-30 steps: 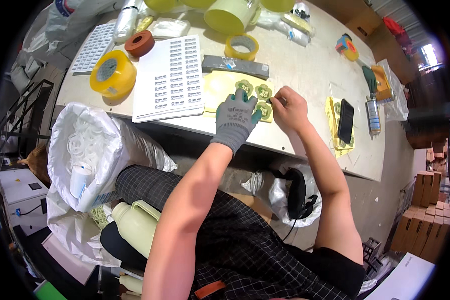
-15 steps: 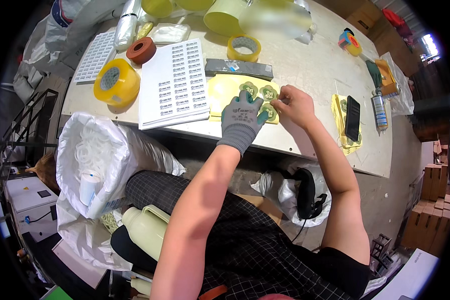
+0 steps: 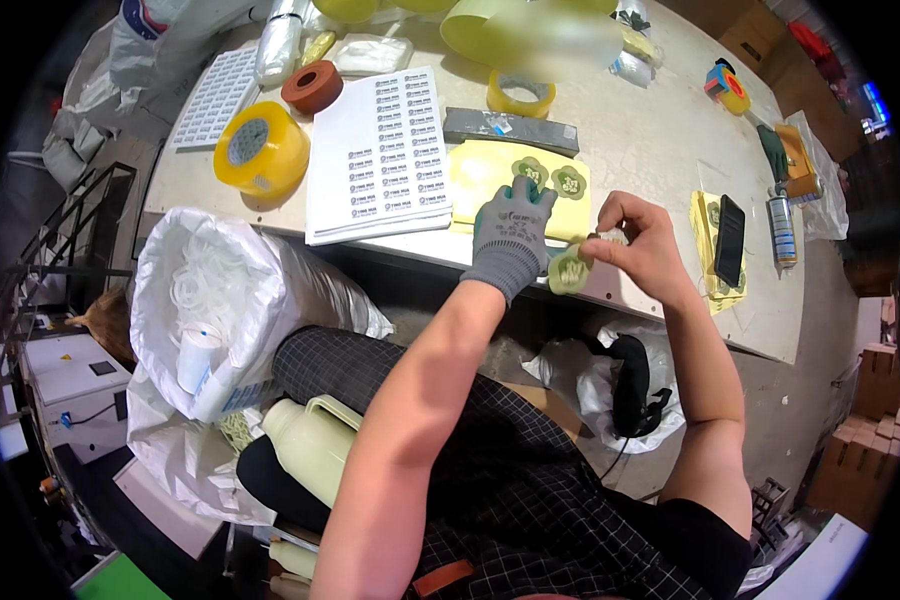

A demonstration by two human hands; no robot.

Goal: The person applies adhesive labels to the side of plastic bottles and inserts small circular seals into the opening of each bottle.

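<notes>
My left hand [image 3: 513,232], in a grey and green work glove, lies with fingers stretched out on a pale yellow backing sheet [image 3: 478,172]. Green flower-shaped stickers [image 3: 571,182] remain on that sheet just beyond its fingertips. Bare, my right hand [image 3: 645,250] pinches the edge of another green flower-shaped sticker [image 3: 568,273] between thumb and forefinger. This sticker is off the sheet and hangs over the table's front edge. A long grey bar [image 3: 510,131] rests along the sheet's far edge.
Left of the sheet lie a stack of printed label sheets [image 3: 345,185], a yellow tape roll [image 3: 260,150] and a brown roll [image 3: 312,87]. To the right are a black phone [image 3: 730,240] and a spray can [image 3: 781,232]. A white sack [image 3: 270,290] stands below the table's left front.
My right hand has lifted a sticker off the yellow sheet and drawn it toward me. The gloved left hand stays on the sheet. The whole view has shifted slightly.
</notes>
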